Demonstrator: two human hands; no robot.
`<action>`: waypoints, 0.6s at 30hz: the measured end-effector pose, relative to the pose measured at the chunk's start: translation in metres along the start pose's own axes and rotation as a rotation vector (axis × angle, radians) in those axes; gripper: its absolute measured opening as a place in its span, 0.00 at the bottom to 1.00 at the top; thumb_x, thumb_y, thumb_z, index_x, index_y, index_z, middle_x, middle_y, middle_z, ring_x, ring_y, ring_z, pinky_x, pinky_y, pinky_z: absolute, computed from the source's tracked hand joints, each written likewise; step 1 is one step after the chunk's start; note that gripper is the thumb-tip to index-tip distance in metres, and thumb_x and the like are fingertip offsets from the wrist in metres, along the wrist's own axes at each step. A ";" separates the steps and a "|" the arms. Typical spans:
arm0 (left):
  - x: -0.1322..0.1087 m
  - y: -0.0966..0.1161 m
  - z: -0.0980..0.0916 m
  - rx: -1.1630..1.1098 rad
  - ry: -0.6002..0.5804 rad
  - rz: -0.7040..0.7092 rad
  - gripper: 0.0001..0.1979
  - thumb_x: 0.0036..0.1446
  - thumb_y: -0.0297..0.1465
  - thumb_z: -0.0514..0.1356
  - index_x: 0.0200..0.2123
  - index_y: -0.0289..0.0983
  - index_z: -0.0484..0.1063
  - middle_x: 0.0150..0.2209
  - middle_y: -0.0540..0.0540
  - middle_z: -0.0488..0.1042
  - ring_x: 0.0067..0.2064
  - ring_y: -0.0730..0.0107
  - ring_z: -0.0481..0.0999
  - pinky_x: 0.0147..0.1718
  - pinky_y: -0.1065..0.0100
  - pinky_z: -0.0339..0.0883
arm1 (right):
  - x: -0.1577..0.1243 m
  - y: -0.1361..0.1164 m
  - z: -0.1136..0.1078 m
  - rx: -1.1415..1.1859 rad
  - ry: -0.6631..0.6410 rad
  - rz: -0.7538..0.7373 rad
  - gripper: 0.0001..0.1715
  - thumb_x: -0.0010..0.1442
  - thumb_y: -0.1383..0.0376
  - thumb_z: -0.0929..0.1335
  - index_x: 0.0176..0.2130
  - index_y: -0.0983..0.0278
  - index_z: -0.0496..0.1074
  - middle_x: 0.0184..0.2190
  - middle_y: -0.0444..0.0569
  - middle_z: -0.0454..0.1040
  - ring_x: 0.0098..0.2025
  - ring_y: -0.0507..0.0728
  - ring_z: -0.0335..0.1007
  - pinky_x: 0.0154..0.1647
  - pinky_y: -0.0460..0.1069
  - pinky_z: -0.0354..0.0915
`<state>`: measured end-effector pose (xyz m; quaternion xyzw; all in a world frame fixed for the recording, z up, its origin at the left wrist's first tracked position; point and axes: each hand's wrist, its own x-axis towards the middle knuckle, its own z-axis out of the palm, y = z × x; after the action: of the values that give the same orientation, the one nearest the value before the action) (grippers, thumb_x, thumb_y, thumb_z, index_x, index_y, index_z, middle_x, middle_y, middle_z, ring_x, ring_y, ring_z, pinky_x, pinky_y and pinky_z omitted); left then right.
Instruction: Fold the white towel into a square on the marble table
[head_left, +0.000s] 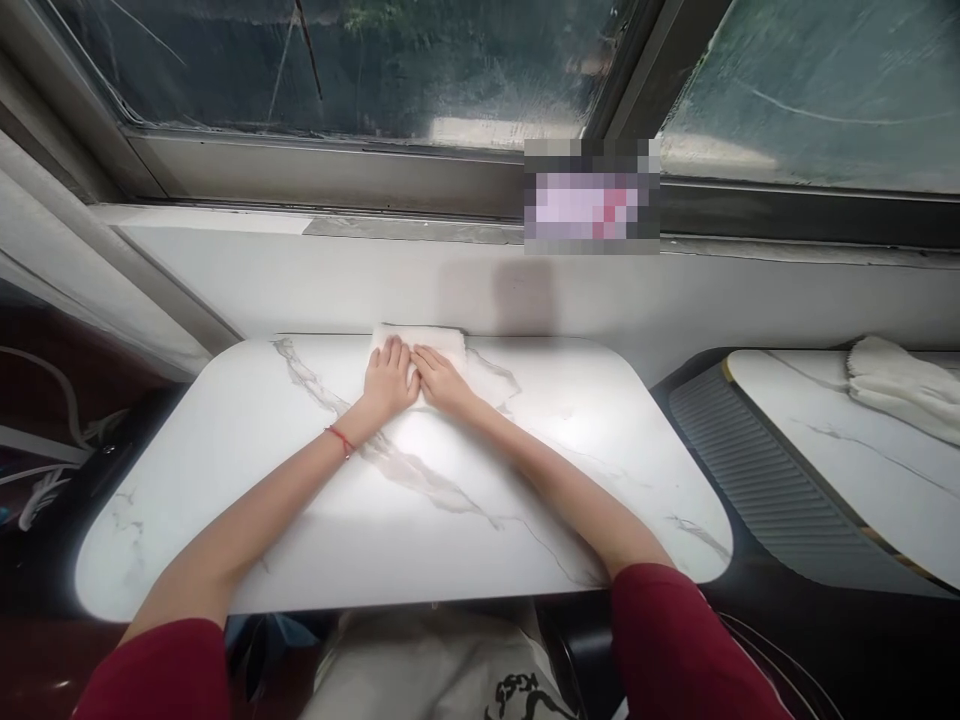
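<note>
Where white cloth lies, left hand and right hand rest side by side.
Cloth at far edge of desk; each grip unclamped, palms down, fingers extended; pale wall just beyond, window above.

A crumpled cloth lies on a second table at right — pale cables at left.

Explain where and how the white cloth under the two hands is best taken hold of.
Probably pinch the white cloth at its far right corner, coming from the person's right. The cloth lies flat, and that corner shows uncovered, while the left hand and right hand cover much of the nearer part.
</note>
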<state>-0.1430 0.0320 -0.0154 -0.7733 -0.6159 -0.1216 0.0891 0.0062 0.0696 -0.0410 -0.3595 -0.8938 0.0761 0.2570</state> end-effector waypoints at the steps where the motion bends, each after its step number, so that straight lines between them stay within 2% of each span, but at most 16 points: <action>1: 0.004 -0.001 0.001 -0.001 0.007 0.001 0.32 0.65 0.34 0.48 0.66 0.18 0.62 0.70 0.23 0.59 0.72 0.42 0.58 0.67 0.45 0.54 | 0.003 0.002 0.001 -0.011 0.004 0.012 0.31 0.68 0.72 0.57 0.66 0.79 0.65 0.68 0.67 0.63 0.72 0.65 0.56 0.75 0.61 0.54; 9: 0.020 -0.006 0.009 -0.001 0.056 -0.005 0.32 0.65 0.34 0.47 0.65 0.18 0.63 0.69 0.23 0.60 0.71 0.41 0.60 0.66 0.46 0.54 | 0.018 0.011 -0.002 -0.063 -0.024 0.009 0.30 0.68 0.73 0.58 0.67 0.76 0.64 0.68 0.64 0.64 0.72 0.61 0.56 0.74 0.60 0.54; 18: 0.014 -0.001 0.000 -0.035 0.040 -0.008 0.31 0.66 0.34 0.46 0.66 0.18 0.62 0.69 0.23 0.59 0.72 0.42 0.58 0.66 0.45 0.53 | 0.012 -0.004 -0.013 -0.102 -0.051 0.085 0.31 0.69 0.72 0.58 0.68 0.75 0.63 0.69 0.62 0.63 0.72 0.61 0.56 0.74 0.56 0.51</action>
<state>-0.1410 0.0456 -0.0107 -0.7697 -0.6148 -0.1480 0.0873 0.0029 0.0739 -0.0239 -0.4079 -0.8866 0.0504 0.2122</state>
